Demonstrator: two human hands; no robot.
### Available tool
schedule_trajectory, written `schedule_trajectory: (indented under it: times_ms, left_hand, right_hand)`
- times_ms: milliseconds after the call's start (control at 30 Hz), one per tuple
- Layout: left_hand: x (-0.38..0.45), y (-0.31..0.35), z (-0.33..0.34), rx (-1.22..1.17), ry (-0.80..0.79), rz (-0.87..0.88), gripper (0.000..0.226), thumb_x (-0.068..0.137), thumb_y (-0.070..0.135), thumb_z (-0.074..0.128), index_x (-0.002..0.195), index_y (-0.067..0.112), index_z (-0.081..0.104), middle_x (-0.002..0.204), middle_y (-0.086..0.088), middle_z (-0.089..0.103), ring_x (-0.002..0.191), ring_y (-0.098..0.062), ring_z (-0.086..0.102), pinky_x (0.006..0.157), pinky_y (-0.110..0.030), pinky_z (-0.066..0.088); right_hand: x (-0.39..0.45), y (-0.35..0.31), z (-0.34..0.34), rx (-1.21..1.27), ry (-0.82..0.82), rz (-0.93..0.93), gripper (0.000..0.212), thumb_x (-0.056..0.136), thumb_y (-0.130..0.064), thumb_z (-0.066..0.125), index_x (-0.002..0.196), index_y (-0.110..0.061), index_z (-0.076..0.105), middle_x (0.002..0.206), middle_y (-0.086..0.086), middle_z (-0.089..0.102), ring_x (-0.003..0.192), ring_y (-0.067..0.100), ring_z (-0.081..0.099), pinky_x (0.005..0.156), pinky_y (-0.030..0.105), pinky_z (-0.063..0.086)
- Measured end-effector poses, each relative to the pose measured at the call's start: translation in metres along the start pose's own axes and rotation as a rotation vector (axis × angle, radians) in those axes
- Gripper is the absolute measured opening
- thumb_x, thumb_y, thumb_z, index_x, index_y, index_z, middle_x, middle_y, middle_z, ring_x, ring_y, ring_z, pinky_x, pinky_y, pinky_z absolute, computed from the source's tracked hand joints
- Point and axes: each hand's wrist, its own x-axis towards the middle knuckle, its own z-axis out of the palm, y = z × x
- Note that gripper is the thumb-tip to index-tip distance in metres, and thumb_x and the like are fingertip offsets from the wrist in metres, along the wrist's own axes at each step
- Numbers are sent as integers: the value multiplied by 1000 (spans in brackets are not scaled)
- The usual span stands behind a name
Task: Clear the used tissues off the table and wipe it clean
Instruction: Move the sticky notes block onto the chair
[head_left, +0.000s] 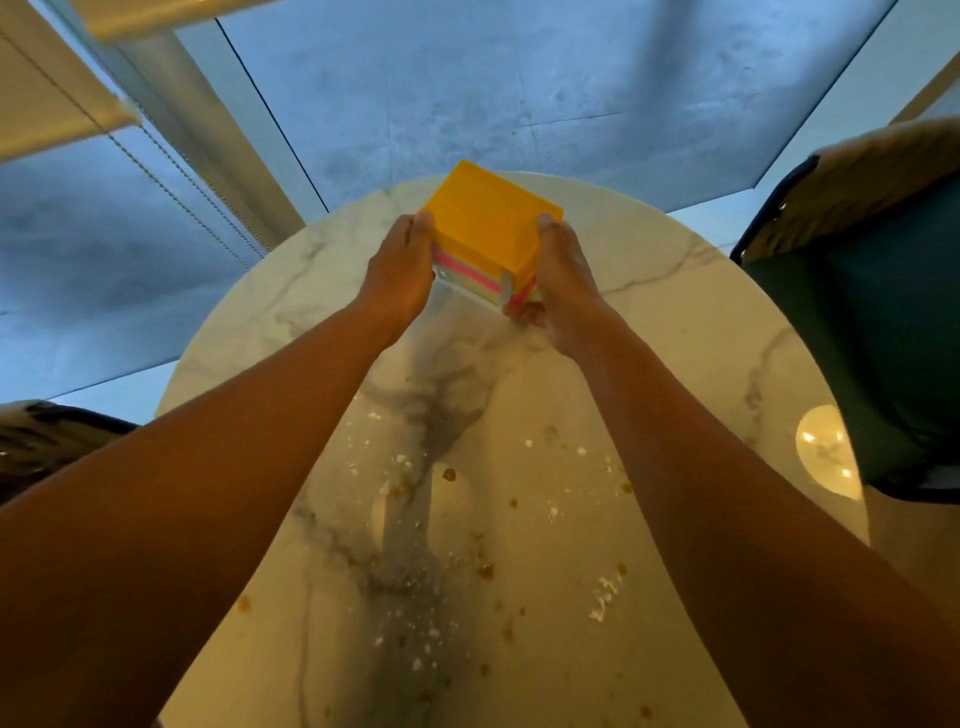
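Held between both hands: one yellow box (491, 221), with pink and pale green bands along its lower edge. It is clasped from opposite sides, the left hand (400, 270) laid against its left face, the right hand (558, 283) against its right face with the thumb hooked under the near corner. Fingers of both hands are wrapped onto the box, neither spread nor empty. Whether the box rests on the surface or is raised just above it cannot be told; a two-sided hold of this kind is judged suited to lifting or shifting it as one piece, so the surface beneath can be reached.

Position: far half of the round marble table (691, 332), near the rear edge, well apart from the soiled area.

Surface condition: white flecks and brown crumbs (485, 569) are scattered over the near half of the table, between the forearms. No used tissues are visible on the table; none can be confirmed elsewhere. No cloth is seen. Wiping is judged not yet done.

Surroundings: a dark green chair (878, 322) is placed just beside the table on the right; grey floor (467, 93) lies beyond; a further seat edge (47, 431) is partly seen at the left.
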Motion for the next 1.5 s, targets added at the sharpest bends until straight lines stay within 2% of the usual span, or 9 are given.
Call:
schedule_trajectory:
  times_ms: [167,467,633,767,867,967,1133,1367,1500]
  left_hand:
    - [-34,-5,-30,-36,20,43,44,109,48,28,141,24,46,130,-1,56,117,-22,60,100,-39,52]
    - [-151,-40,-152,-80,65,108,28,108,49,28,126,39,45,128,4,57,115,-18,61,99,-39,53]
    - [-216,-93,-240,-49,112,110,45,106,52,32,136,24,49,134,-2,58,118,-20,61,91,-32,56]
    - [-267,-133,-312,-33,114,74,42,105,56,34,127,26,53,127,-4,63,114,-20,64,95,-44,56]
    - [-300,-166,-357,-17,153,37,42,106,54,35,126,24,56,124,-4,64,112,-19,65,92,-40,55]
    - [-327,-200,-394,-30,175,-8,43,105,55,34,123,23,59,119,-2,65,109,-17,65,93,-42,55]
    - [-354,-260,-422,-135,229,-140,38,106,50,36,119,23,60,116,-3,66,107,-17,65,97,-45,55]
    - [-352,-345,-424,-288,366,-380,39,97,60,42,116,32,60,112,2,68,102,-17,68,97,-52,54]
    - [-332,-389,-416,-332,417,-483,29,97,58,43,103,36,62,107,-2,69,98,-17,69,96,-52,54]
  right_hand:
    - [-35,5,19,-7,-23,-43,53,100,-64,38,147,-38,41,137,2,53,105,29,64,64,41,61]
    - [-167,34,107,-49,-100,-119,52,99,-69,34,143,-42,41,137,2,56,109,27,65,68,36,62]
    - [-252,75,180,-56,-136,-116,53,101,-65,35,148,-39,39,137,1,56,104,22,66,71,41,63]
    - [-310,117,241,-61,-176,-111,54,102,-64,35,149,-37,37,139,2,55,108,24,65,73,42,62]
    - [-343,144,285,-56,-197,-82,48,104,-60,34,146,-36,40,135,1,56,108,23,65,78,47,62]
    - [-366,174,326,-82,-214,-49,44,103,-61,37,140,-39,45,133,2,58,111,27,65,72,43,63]
    - [-370,219,369,-220,-283,1,45,99,-67,38,138,-44,41,136,0,52,117,26,58,82,48,63]
    - [-332,285,411,-409,-356,80,47,105,-59,30,146,-37,33,123,-1,48,104,19,56,92,52,58]
    - [-300,325,437,-479,-359,139,48,98,-71,30,137,-44,36,121,0,53,108,27,58,93,60,55]
